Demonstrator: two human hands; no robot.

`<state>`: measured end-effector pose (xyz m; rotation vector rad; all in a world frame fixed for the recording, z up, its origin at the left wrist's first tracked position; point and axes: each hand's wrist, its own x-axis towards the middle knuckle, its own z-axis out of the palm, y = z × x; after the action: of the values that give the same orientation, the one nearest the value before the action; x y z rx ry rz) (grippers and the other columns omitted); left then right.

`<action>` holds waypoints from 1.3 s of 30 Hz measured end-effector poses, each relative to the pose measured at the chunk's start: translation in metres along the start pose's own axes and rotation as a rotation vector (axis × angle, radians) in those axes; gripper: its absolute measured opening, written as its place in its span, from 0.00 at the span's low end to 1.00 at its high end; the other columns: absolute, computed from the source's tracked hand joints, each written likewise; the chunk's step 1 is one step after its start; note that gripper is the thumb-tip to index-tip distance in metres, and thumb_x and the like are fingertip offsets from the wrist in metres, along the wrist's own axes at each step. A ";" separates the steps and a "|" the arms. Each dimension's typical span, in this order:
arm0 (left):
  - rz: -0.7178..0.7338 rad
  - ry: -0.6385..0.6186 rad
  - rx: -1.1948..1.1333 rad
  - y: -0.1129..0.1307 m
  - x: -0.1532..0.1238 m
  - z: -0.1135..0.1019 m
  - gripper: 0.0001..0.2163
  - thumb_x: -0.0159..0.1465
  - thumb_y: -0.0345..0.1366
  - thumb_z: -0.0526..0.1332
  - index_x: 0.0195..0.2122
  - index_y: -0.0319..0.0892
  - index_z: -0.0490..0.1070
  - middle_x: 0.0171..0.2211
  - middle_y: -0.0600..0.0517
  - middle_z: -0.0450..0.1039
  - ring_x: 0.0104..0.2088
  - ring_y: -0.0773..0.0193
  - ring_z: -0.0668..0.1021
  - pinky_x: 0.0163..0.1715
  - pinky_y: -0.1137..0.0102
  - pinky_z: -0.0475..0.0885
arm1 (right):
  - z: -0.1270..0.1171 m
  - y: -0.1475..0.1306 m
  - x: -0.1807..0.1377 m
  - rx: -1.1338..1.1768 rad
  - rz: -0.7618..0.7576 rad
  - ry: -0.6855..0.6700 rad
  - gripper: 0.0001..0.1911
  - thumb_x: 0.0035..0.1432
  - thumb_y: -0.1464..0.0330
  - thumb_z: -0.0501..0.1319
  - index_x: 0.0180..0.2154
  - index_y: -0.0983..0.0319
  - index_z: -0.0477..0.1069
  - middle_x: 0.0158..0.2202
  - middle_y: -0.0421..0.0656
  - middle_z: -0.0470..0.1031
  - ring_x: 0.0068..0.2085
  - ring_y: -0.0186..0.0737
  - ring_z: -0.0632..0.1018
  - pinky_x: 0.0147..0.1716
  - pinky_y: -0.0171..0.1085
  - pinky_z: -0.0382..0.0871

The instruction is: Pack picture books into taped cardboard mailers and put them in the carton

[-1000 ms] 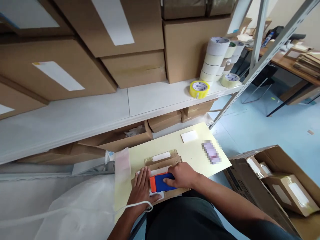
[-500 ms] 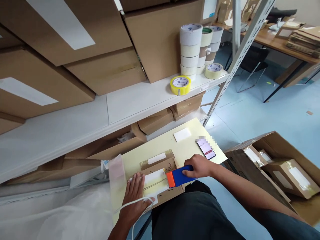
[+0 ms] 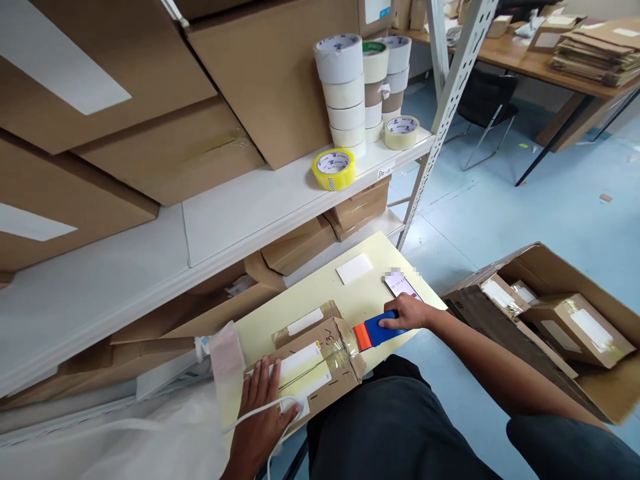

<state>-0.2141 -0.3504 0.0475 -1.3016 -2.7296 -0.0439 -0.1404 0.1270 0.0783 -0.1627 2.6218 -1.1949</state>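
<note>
A cardboard box (image 3: 327,398) with a white label (image 3: 316,383) and black handwriting lies on a pale yellow table (image 3: 360,303). My left hand (image 3: 263,413) rests flat on the box's left part, fingers stretched out, with a white cable (image 3: 257,408) crossing the thumb. My right hand (image 3: 411,312) is closed around a blue tape dispenser (image 3: 385,331) with an orange front. The dispenser's orange end is just beyond the box's right edge, where shiny clear tape (image 3: 347,348) shows on the cardboard. Directly behind the box lies a smaller labelled cardboard package (image 3: 331,311).
A phone (image 3: 399,283) and a white card (image 3: 355,269) lie on the table. The shelf (image 3: 240,220) behind holds large cartons (image 3: 280,87), a yellow tape roll (image 3: 334,169) and stacked rolls (image 3: 340,87). An open carton (image 3: 543,257) with packages stands at right.
My right hand and the dispenser have moved right, from over the box to beyond its right edge, uncovering taped cardboard. My left hand stays on the box. The camera view has shifted.
</note>
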 end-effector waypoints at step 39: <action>-0.004 -0.017 0.001 0.005 -0.001 -0.004 0.45 0.66 0.58 0.57 0.75 0.34 0.43 0.75 0.30 0.45 0.72 0.34 0.56 0.69 0.42 0.52 | -0.038 -0.056 0.001 0.111 -0.013 0.007 0.27 0.61 0.47 0.62 0.23 0.63 0.74 0.20 0.39 0.71 0.22 0.31 0.65 0.25 0.34 0.54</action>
<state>-0.2096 -0.3483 0.0508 -1.3015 -2.7462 -0.0317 -0.1522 0.1173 0.1444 -0.1557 2.5563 -1.3434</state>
